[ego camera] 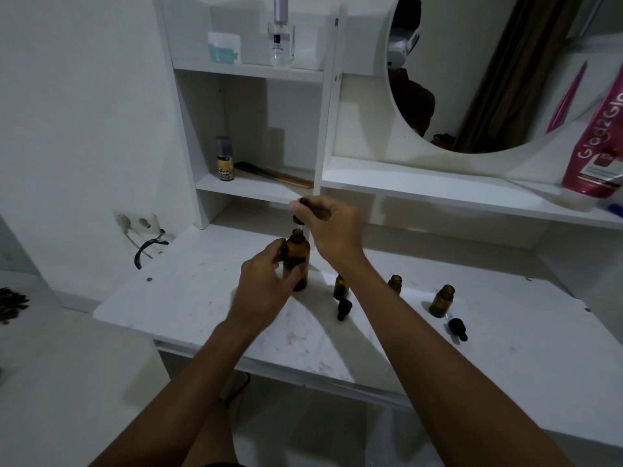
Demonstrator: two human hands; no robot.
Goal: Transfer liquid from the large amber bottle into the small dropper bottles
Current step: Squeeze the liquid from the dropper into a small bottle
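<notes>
left hand (266, 281) grips the large amber bottle (296, 261); right hand (327, 224) pinches a dropper (300, 214) over its mouth. drips may miss if it wobbles.

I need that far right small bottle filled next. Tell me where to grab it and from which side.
Grip the small bottle around its round body, below the open neck, coming from the right. It stands upright, and its loose dropper cap lies just in front, so the right side looks clearest.
</notes>
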